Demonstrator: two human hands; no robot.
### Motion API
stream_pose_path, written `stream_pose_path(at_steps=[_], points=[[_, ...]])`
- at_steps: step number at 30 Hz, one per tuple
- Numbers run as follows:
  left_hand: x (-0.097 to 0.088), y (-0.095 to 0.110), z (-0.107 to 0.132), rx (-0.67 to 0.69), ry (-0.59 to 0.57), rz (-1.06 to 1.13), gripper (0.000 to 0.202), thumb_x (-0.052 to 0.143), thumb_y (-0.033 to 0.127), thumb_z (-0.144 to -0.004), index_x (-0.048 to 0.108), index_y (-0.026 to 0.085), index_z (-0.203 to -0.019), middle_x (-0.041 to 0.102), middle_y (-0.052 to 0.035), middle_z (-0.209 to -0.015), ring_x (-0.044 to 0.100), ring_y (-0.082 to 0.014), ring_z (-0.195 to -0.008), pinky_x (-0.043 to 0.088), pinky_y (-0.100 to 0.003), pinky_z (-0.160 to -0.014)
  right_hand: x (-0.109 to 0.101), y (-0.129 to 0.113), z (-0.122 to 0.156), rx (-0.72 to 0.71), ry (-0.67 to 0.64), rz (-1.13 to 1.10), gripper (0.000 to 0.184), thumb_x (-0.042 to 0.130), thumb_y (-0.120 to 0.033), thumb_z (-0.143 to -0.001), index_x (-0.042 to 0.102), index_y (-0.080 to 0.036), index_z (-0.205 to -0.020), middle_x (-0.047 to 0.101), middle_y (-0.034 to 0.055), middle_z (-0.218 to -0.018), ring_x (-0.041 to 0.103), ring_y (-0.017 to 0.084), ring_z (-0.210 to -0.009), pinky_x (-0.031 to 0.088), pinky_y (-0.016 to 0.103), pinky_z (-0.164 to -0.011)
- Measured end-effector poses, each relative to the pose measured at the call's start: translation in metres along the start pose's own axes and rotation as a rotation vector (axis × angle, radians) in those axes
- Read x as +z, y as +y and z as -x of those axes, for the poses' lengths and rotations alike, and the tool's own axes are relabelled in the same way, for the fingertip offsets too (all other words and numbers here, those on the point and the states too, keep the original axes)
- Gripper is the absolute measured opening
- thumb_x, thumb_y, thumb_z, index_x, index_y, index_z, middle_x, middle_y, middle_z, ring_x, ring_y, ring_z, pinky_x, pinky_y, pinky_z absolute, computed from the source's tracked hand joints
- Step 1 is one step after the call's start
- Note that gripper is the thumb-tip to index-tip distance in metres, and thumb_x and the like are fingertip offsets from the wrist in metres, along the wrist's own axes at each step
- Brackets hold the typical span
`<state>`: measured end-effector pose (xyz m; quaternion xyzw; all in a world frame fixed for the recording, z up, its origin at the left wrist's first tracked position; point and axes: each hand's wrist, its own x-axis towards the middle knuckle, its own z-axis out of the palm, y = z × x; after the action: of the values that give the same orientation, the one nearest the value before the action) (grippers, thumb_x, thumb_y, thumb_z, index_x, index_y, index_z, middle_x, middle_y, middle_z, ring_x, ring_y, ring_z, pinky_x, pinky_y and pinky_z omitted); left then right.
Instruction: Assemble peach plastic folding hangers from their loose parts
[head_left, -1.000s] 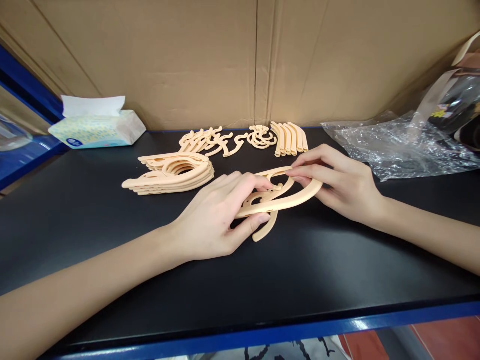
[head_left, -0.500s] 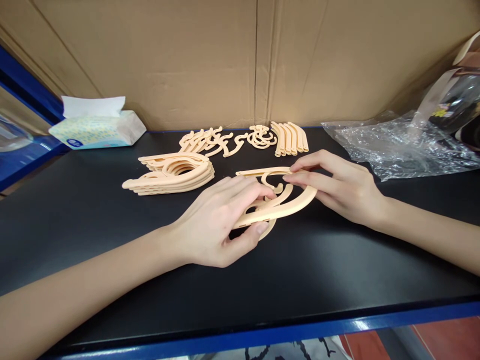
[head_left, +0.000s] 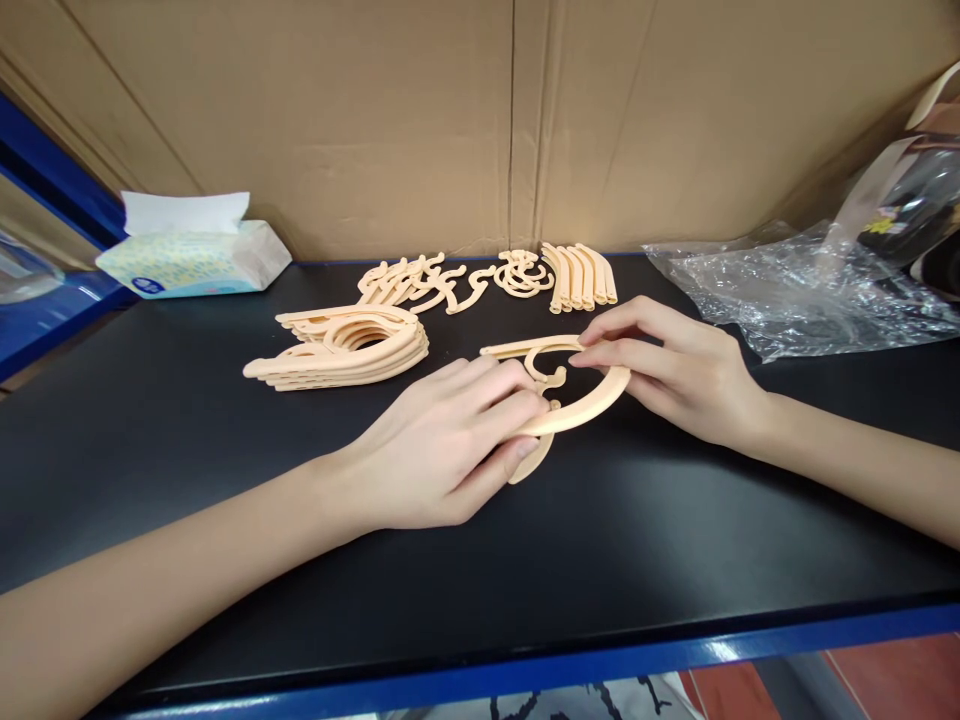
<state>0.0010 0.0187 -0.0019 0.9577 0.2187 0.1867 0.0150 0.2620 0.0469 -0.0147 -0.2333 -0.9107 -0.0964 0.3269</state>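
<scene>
A peach plastic folding hanger lies low over the black tabletop, held at both ends. My left hand is closed on its left end, thumb under and fingers over the curved arm. My right hand pinches the right end with fingertips near the hook part. A stack of finished peach hangers rests just left of my hands.
Loose peach hooks, small rings and curved arm pieces lie at the back by the cardboard wall. A tissue pack sits at back left. Crumpled clear plastic bags fill the right. A blue edge runs along the table's front.
My left hand has closed further over the hanger's left end, covering more of it. The hanger's arm has folded in slightly. The right hand stays almost where it was.
</scene>
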Motion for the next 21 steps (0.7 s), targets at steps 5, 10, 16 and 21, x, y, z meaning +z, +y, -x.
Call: stream_pose_path(at_steps=[5,10,16,21], points=[[0.005,-0.004,-0.001,-0.06,0.04,-0.041,0.018,0.044,0.017,-0.099,0.056,0.015,-0.112,0.06,-0.0069,-0.114,0.054,-0.0192,-0.1,0.043,-0.031,-0.087,-0.002,0.0,0.001,-0.058,0.061,0.02,0.023,0.051,-0.005,-0.092,0.066,-0.02,-0.102,0.063,0.006,-0.1,0.062,0.016,-0.092,0.053,0.029,-0.076],[0.007,-0.004,0.001,-0.134,0.092,-0.038,0.022,0.053,0.015,-0.095,0.051,0.015,-0.117,0.058,-0.0046,-0.11,0.057,-0.0152,-0.094,0.046,-0.025,-0.08,-0.006,-0.009,-0.003,-0.09,0.076,0.062,0.024,0.046,-0.009,-0.095,0.067,-0.02,-0.098,0.066,0.0058,-0.094,0.063,0.014,-0.084,0.052,0.025,-0.069],[0.005,-0.005,0.001,-0.116,0.103,-0.168,0.019,0.053,0.015,-0.094,0.055,0.017,-0.112,0.058,-0.006,-0.116,0.059,-0.0181,-0.096,0.047,-0.028,-0.076,-0.008,-0.02,-0.002,-0.095,0.045,0.025,0.016,0.052,-0.013,-0.096,0.066,-0.021,-0.098,0.07,0.0007,-0.088,0.062,0.01,-0.074,0.05,0.022,-0.065],[0.003,-0.003,0.001,-0.009,0.098,-0.301,0.026,0.051,0.017,-0.096,0.056,0.018,-0.121,0.06,-0.008,-0.116,0.058,-0.021,-0.091,0.047,-0.033,-0.075,-0.008,-0.019,0.005,-0.262,-0.007,0.043,0.026,0.043,-0.01,-0.098,0.063,-0.018,-0.113,0.072,0.0033,-0.099,0.066,0.015,-0.093,0.054,0.026,-0.079]])
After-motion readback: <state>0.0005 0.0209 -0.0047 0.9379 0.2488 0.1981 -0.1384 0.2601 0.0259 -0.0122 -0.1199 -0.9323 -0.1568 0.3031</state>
